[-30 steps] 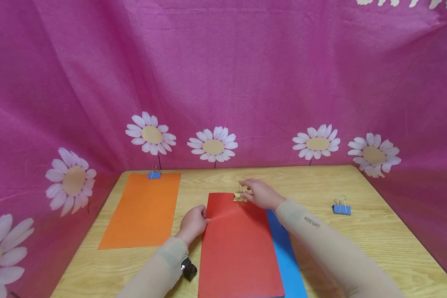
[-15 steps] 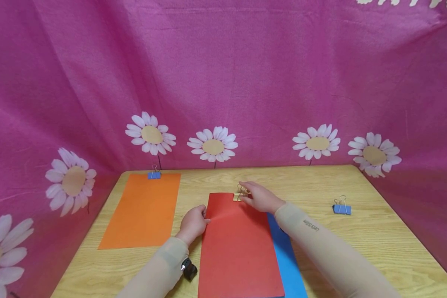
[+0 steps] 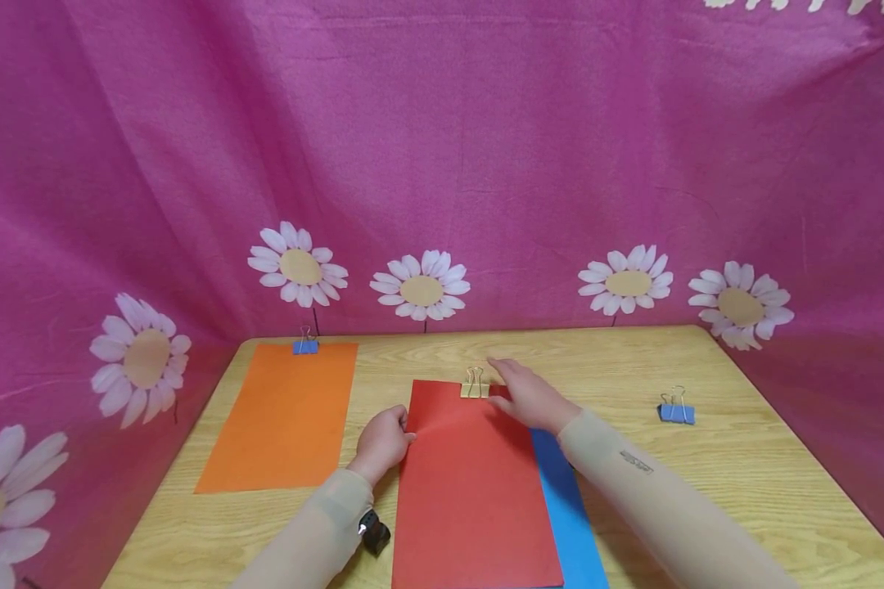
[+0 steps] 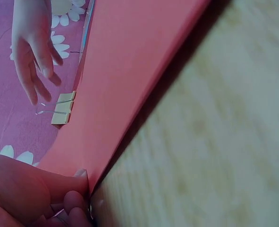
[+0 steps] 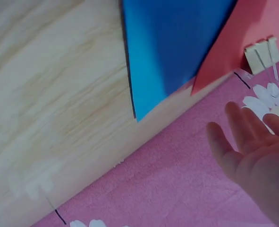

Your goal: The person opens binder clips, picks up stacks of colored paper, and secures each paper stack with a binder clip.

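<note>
Red paper [image 3: 471, 491] lies in front of me, with a yellow binder clip [image 3: 475, 390] clamped on its far edge, wire handles standing up. My left hand [image 3: 383, 440] pinches the red paper's left edge, thumb on top and fingers curled beneath, as the left wrist view shows. Just right of the clip, my right hand [image 3: 532, 395] is apart from it with fingers spread. In the right wrist view that hand [image 5: 257, 151] holds nothing. Blue paper [image 3: 570, 515] shows from under the red one along its right side.
Orange paper [image 3: 280, 425] lies at the left with a blue binder clip [image 3: 305, 347] on its far edge. Another blue binder clip [image 3: 676, 413] stands alone at the right. A pink flowered cloth [image 3: 530, 164] hangs behind the wooden table [image 3: 766, 491].
My right hand has let go of the yellow binder clip's handles and moved a little to the right. The clip stays on the red paper. My left hand has not moved.
</note>
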A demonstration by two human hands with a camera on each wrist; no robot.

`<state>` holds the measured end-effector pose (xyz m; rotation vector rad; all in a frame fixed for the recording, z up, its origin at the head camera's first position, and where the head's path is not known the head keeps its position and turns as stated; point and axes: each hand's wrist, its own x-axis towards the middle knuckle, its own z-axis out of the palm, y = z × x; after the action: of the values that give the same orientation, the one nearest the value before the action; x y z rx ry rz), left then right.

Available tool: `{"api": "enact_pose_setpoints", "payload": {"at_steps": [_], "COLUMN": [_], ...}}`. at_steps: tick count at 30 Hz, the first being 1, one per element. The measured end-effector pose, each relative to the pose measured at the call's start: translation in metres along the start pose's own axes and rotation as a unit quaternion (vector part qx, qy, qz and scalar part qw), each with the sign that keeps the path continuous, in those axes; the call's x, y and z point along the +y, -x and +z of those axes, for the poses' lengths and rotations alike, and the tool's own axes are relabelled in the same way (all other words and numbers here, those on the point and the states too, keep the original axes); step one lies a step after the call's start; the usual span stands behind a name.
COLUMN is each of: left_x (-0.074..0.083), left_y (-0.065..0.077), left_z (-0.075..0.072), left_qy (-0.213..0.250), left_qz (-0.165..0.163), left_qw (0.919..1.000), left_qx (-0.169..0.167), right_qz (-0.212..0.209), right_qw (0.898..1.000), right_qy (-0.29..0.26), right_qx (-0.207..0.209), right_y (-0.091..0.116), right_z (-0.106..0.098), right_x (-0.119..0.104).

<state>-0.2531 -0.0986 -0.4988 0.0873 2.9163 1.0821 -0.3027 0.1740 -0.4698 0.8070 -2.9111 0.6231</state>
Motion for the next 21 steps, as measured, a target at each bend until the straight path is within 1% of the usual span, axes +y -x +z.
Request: {"api": "enact_pose_setpoints", "payload": {"at_steps": [6, 11, 17, 19, 21], "left_x": [0.0, 0.0, 0.001, 0.002, 0.003], "left_y": [-0.001, 0.0, 0.001, 0.001, 0.001], "left_z": [0.0, 0.0, 0.0, 0.0, -0.001], "left_qy": [0.003, -0.004, -0.01, -0.013, -0.01], "left_qz": [-0.013, -0.018, -0.018, -0.017, -0.024], "left_qw": [0.9999, 0.9998, 0.9998, 0.9998, 0.9996], "left_qx": [-0.003, -0.003, 0.0, -0.001, -0.004], "right_qz": [0.007, 0.02, 0.012, 0.018, 0.019], "right_qw": [1.0, 1.0, 0.999, 0.999, 0.999], "right_qy": [0.015, 0.012, 0.021, 0.026, 0.029], "right_qx": [0.009, -0.011, -0.029, -0.035, -0.038], "right_y": [0.014, 0.027, 0.041, 0.046, 0.05], "right_z": [-0.004, -0.005, -0.001, 0.0, 0.0], "right_x": [-0.002, -0.009, -0.018, -0.021, -0.023]}}
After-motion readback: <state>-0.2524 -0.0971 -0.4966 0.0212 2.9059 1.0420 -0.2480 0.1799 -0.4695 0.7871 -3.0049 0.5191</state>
